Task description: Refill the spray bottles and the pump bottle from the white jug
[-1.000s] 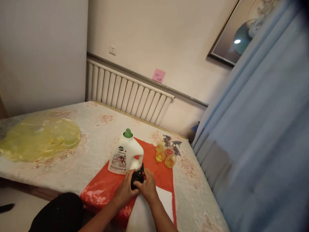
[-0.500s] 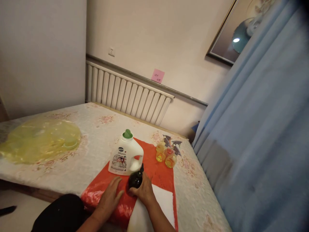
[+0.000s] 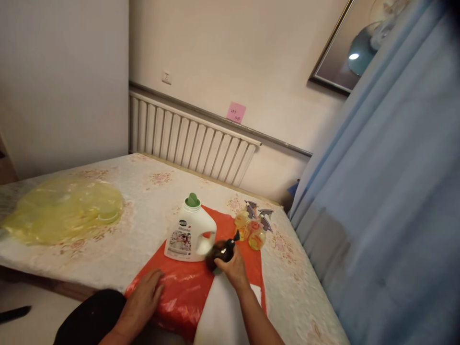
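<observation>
**Bare forearms, dark trousers**

Both forearms are showing bare, no sleeves reaching into view. Left hand (image 3: 143, 298) and right hand (image 3: 235, 268) are wearing no gloves; rings or a watch aren't making themselves out. A knee in black fabric (image 3: 88, 314) is showing at lower left.

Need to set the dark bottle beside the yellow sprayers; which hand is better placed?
Probably the right hand: it grips the dark bottle close to the yellow sprayers. The left hand lies flat on the red sheet, farther away.
</observation>
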A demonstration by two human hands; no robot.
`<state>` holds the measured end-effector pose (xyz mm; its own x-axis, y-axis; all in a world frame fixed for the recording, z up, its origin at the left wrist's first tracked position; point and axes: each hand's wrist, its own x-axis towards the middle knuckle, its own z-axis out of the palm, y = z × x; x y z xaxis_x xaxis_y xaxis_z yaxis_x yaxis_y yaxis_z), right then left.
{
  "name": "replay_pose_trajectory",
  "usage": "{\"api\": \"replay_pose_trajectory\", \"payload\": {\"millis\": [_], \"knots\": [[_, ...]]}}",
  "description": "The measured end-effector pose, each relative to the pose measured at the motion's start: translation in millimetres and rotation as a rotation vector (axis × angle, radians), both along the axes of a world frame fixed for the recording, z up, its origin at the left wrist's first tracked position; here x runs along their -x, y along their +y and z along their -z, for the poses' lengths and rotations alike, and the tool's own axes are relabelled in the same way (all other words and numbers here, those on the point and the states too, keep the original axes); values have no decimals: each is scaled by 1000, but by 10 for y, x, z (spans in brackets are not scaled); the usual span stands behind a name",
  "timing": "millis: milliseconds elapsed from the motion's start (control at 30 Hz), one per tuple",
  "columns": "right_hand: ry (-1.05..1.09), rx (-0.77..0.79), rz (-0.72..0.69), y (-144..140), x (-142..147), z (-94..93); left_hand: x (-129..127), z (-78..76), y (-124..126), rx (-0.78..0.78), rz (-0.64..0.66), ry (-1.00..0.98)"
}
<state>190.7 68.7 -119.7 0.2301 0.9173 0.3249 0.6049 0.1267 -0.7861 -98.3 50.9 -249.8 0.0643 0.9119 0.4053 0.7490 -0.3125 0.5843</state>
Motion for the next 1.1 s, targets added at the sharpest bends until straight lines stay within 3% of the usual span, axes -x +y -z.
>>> {"api": "replay_pose_trajectory", "payload": {"millis": [133, 300, 567, 767, 900, 1100], "knots": [[-20, -15, 115, 152, -352, -6, 105, -10, -23, -3, -27, 11], [-26, -24, 189, 279, -648, 151, 211, -111, -77, 2, -32, -5], [10, -15, 252, 277, -714, 353, 207, -302, -8, 12, 7, -25], [67, 0, 447, -24, -591, 444, 110, -341, 186, 21, 2, -14], [77, -11, 252, -78, -249, 462, 36, -305, 363, 25, -4, -2], [29, -47, -1, 362, 101, 241, -8, -249, 458, 19, -65, 7]]}}
